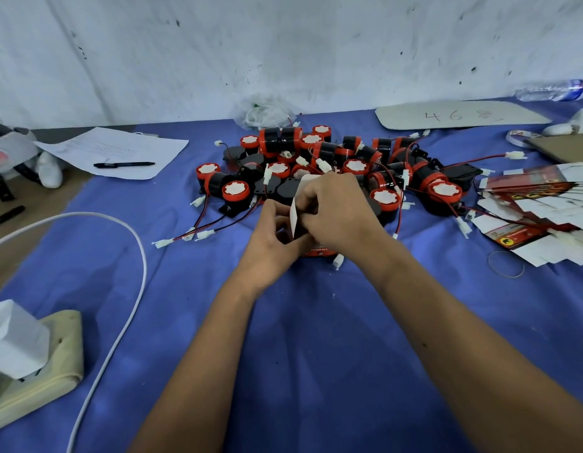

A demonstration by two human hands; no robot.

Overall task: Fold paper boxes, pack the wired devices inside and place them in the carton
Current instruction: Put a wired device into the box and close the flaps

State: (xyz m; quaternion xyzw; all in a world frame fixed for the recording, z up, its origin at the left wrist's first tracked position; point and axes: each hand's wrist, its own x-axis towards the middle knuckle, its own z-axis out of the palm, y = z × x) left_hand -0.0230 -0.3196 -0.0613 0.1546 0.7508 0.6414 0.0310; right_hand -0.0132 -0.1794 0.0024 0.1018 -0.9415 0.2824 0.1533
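Observation:
Both my hands hold a small red and white paper box point(318, 252) at the middle of the blue cloth. My left hand point(277, 238) grips its left side, fingers by a white flap point(294, 219) that stands upright. My right hand point(337, 212) covers the box's top and pinches that flap. A white connector point(338, 261) sticks out at the box's lower right. Behind the hands lies a pile of black and red wired devices point(342, 165) with white plugs. The box's inside is hidden by my hands.
A stack of flat unfolded boxes point(541, 210) fans out at the right, with a rubber band point(505, 263) in front. A paper sheet with a black pen point(123, 164) lies at the back left. A white cable point(133, 289) curves along the left by a power strip point(48, 361).

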